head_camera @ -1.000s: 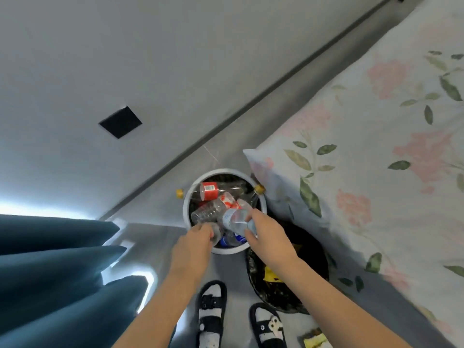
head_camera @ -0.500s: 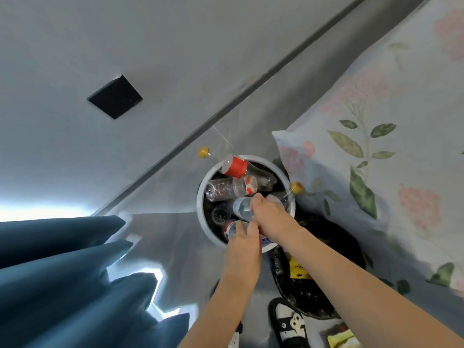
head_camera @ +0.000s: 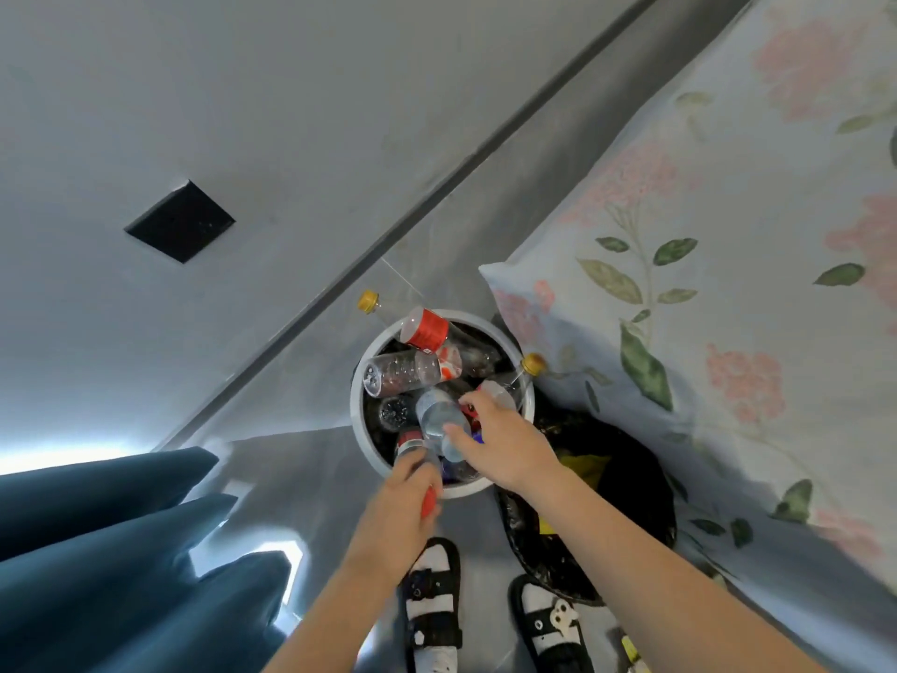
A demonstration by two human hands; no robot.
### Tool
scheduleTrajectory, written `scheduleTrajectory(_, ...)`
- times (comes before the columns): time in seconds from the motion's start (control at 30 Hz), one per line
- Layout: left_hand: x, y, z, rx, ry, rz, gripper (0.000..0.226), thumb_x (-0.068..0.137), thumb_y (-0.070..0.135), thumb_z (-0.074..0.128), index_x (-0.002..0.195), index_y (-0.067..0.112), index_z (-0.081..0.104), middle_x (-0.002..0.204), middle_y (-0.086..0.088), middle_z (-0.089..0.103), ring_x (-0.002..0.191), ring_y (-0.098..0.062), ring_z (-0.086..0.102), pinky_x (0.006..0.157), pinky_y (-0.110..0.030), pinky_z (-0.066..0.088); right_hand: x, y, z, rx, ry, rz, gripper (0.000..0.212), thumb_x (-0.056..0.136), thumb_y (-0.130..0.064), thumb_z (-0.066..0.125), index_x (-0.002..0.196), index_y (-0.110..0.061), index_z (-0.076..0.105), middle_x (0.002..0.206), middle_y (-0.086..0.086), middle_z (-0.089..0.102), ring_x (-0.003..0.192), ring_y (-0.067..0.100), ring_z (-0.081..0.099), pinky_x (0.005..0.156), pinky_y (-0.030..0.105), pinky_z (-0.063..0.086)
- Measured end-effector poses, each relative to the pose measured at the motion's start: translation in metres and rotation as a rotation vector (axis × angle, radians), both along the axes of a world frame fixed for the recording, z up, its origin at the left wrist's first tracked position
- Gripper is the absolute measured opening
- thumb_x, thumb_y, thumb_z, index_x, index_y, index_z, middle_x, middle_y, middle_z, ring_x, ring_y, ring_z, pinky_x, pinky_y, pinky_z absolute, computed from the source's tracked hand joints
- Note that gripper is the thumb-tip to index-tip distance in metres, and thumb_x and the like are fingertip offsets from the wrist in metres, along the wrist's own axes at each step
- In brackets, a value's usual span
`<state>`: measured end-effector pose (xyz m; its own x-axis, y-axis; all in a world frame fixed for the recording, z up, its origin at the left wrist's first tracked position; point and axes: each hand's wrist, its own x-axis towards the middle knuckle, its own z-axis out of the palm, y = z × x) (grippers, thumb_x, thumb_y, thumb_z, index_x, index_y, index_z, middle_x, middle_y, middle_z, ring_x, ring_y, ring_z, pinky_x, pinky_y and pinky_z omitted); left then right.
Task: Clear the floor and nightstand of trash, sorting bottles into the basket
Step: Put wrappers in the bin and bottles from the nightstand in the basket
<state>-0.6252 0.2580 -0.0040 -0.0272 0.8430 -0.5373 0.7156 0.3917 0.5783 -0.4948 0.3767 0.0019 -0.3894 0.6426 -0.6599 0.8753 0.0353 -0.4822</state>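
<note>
You get soft, even daylight; it glares white at the left edge behind the curtain (head_camera: 111,541) and glints off the floor (head_camera: 291,478); the bed (head_camera: 728,284) shades the bin beside it; wide-angle bending warps the edges; detail is slightly soft.

the basket (head_camera: 357,420) looks like smooth white plastic with a matt rim. inside it lie clear glossy plastic bottles (head_camera: 403,374), some with red paper-like labels. just right of the basket, a black bag (head_camera: 631,478) is shiny crinkled film. beyond that, the bedsheet (head_camera: 728,284) is matt floral cloth. left of the basket, the curtain (head_camera: 97,551) is soft teal cloth.
</note>
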Motion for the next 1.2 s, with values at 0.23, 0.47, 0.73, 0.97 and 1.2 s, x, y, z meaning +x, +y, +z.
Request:
scheduleTrajectory(0.23, -0.003, 0.021, 0.04, -0.202, 0.229, -0.023, 0.049, 0.086, 0.046, 0.057, 0.13, 0.029, 0.044, 0.148, 0.0, 0.031, 0.121, -0.022, 0.049, 0.092, -0.033, 0.047, 0.065, -0.019, 0.032, 0.119, -0.05, -0.131, 0.031, 0.091, -0.026, 0.047, 0.121, -0.021, 0.048, 0.109, 0.005, 0.064, 0.102, 0.026, 0.057, 0.075, 0.04, 0.052)
scheduleTrajectory(0.47, 0.028, 0.068, 0.13, 0.122, 0.413, -0.29, 0.038, 0.09, 0.042, 0.05, 0.123, 0.022, 0.053, 0.121, -0.001, 0.058, 0.107, -0.021, 0.056, 0.083, -0.034, 0.049, 0.141, -0.041, 0.109, 0.236, -0.132, -0.286, 0.037, 0.093, -0.031, 0.045, 0.129, -0.023, 0.048, 0.121, -0.003, 0.06, 0.115, 0.021, 0.049, 0.08, 0.038, 0.051)
scheduleTrajectory(0.73, 0.156, 0.103, 0.212, 0.282, 0.456, -0.68, 0.048, 0.089, 0.052, 0.048, 0.126, 0.022, 0.051, 0.118, -0.002, 0.061, 0.111, -0.024, 0.054, 0.086, -0.037, 0.047, 0.267, -0.094, 0.177, 0.344, -0.232, -0.573, 0.037, 0.091, -0.04, 0.047, 0.124, -0.024, 0.051, 0.117, 0.0, 0.061, 0.111, 0.022, 0.049, 0.083, 0.038, 0.049)
scheduleTrajectory(0.97, 0.341, 0.031, 0.231, 0.418, 0.408, -1.036, 0.05, 0.091, 0.056, 0.038, 0.131, 0.027, 0.045, 0.116, -0.002, 0.062, 0.11, -0.025, 0.054, 0.084, -0.036, 0.048, 0.418, -0.224, 0.207, 0.357, -0.351, -0.879, 0.041, 0.087, -0.046, 0.052, 0.123, -0.025, 0.054, 0.12, 0.0, 0.063, 0.117, 0.024, 0.05, 0.09, 0.038, 0.046)
scheduleTrajectory(1.2, 0.531, -0.097, 0.243, 0.484, 0.278, -1.329, 0.049, 0.088, 0.056, 0.035, 0.126, 0.028, 0.05, 0.108, 0.0, 0.066, 0.104, -0.025, 0.059, 0.082, -0.034, 0.046, 0.572, -0.404, 0.24, 0.321, -0.492, -1.183, 0.047, 0.084, -0.046, 0.055, 0.123, -0.019, 0.054, 0.118, 0.004, 0.065, 0.115, 0.028, 0.052, 0.091, 0.043, 0.048)
